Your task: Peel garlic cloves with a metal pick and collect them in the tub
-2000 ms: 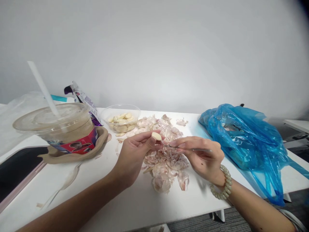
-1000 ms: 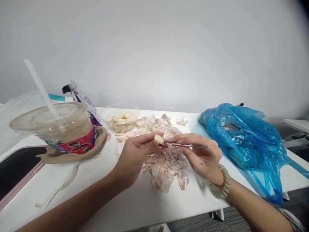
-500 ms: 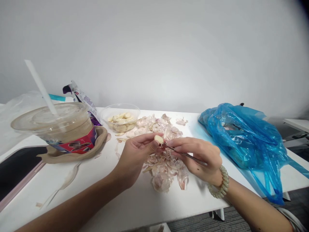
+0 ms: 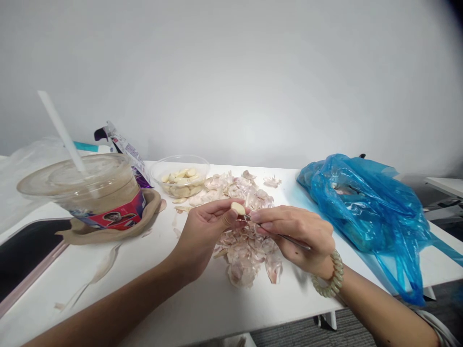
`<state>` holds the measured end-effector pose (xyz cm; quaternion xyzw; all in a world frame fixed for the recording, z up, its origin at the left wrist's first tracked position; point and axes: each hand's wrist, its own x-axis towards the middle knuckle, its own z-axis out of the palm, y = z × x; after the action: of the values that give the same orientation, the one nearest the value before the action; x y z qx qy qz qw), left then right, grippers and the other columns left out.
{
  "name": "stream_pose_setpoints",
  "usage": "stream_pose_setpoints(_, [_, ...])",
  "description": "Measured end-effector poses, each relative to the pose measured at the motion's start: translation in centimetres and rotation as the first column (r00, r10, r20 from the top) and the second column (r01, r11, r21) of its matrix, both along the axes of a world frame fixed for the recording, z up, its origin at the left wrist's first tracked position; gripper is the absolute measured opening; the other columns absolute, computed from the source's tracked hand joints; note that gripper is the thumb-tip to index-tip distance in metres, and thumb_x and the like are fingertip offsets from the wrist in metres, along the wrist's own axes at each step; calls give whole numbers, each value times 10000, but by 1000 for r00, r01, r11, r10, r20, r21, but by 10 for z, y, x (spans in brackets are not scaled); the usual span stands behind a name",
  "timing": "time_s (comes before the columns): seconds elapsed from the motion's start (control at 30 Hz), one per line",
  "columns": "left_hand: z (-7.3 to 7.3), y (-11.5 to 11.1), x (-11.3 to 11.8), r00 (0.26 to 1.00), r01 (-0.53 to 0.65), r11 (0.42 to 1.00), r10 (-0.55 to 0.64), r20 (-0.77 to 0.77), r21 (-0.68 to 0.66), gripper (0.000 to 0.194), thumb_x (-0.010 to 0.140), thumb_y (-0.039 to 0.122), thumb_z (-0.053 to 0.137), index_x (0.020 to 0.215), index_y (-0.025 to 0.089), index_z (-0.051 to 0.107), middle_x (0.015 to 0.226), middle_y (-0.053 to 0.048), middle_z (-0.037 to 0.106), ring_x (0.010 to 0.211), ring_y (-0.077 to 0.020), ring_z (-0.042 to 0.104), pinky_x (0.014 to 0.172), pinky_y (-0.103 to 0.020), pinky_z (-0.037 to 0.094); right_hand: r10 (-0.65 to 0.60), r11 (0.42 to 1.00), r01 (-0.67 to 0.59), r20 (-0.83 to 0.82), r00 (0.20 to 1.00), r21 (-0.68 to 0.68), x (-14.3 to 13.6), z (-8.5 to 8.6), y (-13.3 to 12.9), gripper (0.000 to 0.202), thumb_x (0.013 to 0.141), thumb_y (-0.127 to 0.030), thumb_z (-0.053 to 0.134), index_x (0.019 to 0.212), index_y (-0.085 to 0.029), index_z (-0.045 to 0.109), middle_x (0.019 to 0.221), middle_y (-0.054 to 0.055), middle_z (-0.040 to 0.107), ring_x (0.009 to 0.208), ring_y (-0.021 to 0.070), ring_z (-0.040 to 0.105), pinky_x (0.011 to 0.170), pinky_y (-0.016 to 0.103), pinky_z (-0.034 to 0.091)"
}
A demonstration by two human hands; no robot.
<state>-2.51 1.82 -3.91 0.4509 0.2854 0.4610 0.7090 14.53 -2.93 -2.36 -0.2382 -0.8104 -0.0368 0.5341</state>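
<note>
Between the thumb and fingers of my left hand (image 4: 202, 233) is a pale garlic clove (image 4: 238, 208), held above the heap of peels. My right hand (image 4: 298, 233) grips a thin dark metal tool (image 4: 294, 241); its tip meets the clove's right end, and its exact kind I cannot make out. Papery garlic skins (image 4: 249, 258) lie spread under and behind both hands. Behind my left hand stands a clear plastic bowl (image 4: 202, 168) with several peeled cloves (image 4: 181, 178) in it.
At left, an iced drink cup (image 4: 108, 193) with a straw sits in a cardboard holder (image 4: 154, 205), beside a dark pink-edged device (image 4: 32, 250). A purple-white packet (image 4: 126, 149) leans behind it. A blue plastic bag (image 4: 361, 207) rests at right on the white table (image 4: 202, 308).
My right hand and the tool have turned slightly at the clove's end. The left hand keeps the clove in nearly the same place.
</note>
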Motion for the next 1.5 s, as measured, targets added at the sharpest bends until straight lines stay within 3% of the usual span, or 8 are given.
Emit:
stream_pose_setpoints(0.33, [4,2,-1,1000,0,1000,0,3,18,152,722,276,700,847,194,728,752,1,722,677,-99,642,686,-178,509,-2,1000,2,-31,1000,-5,0,-2,0,270,752,25,576,943,-163,609,840,84,724,802,180,698,631,296,603])
stream_pose_setpoints(0.57, [3,1,-4,998,60,995,-61,0,83,150,756,308,660,778,172,718,805,-11,699,713,-108,634,730,-186,513,-135,989,140,-99,986,44,-2,-4,2,274,708,-26,689,925,-172,608,754,55,708,712,172,689,587,293,593])
stream_pose_setpoints(0.73, [0,4,-4,999,46,992,-48,11,118,139,714,296,704,744,161,714,782,-14,701,739,-121,637,737,-197,521,-205,976,212,-104,973,55,0,-7,5,267,736,6,638,938,-165,609,791,57,700,770,167,678,647,305,585])
stream_pose_setpoints(0.83, [0,5,-3,999,41,995,-44,28,92,117,667,264,748,715,164,713,697,3,701,655,-100,626,673,-181,525,-180,982,182,-38,983,43,0,-5,6,258,760,42,570,941,-136,615,862,96,706,840,175,675,690,317,584])
stream_pose_setpoints(1.0, [1,4,-2,999,19,999,-22,48,48,80,653,189,761,721,168,723,653,19,702,606,-70,615,631,-143,512,-81,996,81,20,996,25,-2,-1,3,174,771,-9,608,920,-98,625,857,135,716,821,173,687,694,298,595])
stream_pose_setpoints(1.23, [-1,4,0,1000,1,1000,-1,-4,17,209,641,169,770,843,186,719,663,19,715,607,-71,625,634,-155,520,-91,996,91,-123,988,-8,-1,-5,3,309,723,3,665,978,-167,631,861,62,728,813,172,696,673,295,603])
stream_pose_setpoints(1.5, [5,0,0,998,2,1000,-1,-65,2,181,623,188,782,770,145,686,704,-11,729,641,-99,653,659,-185,532,-123,992,113,-317,940,-50,-2,-10,6,293,725,-37,676,955,-218,659,819,18,725,774,201,700,626,343,605])
